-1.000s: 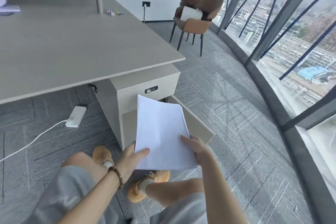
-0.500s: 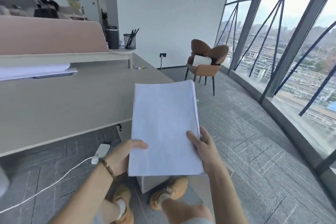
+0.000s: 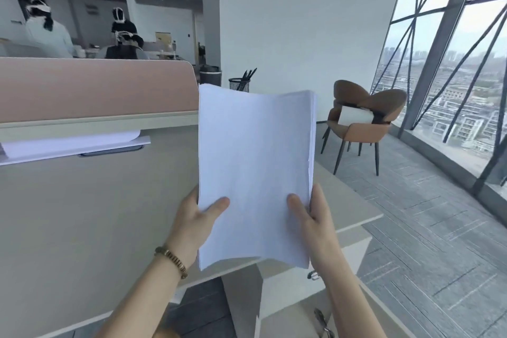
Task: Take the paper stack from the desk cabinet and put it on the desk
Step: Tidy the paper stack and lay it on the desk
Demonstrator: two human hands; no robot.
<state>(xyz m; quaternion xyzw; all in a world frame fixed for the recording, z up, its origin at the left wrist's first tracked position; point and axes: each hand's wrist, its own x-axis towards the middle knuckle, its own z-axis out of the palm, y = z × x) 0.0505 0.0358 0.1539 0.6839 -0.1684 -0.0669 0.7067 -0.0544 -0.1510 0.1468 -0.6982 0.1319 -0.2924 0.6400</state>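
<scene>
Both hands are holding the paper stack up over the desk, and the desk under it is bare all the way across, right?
Not quite. Both hands, left and right, hold the paper stack over the desk, but the head view shows other papers lying at the desk's far left.

Broad, pale beige desk top [image 3: 82, 214] with a smooth matte surface, running from the left edge to a squared corner at the right. At its far side a low raised shelf [image 3: 96, 125] in the same beige, backed by a dusty-pink fabric partition panel [image 3: 96, 88]. Under that shelf, directly on the desk, white sheets of paper [image 3: 68, 143] lying flat over a thin dark-edged slab [image 3: 109, 151]. Beyond, on the far ledge, a black mesh pen cup [image 3: 239, 84] and a dark cylindrical bin [image 3: 210, 74].
</scene>
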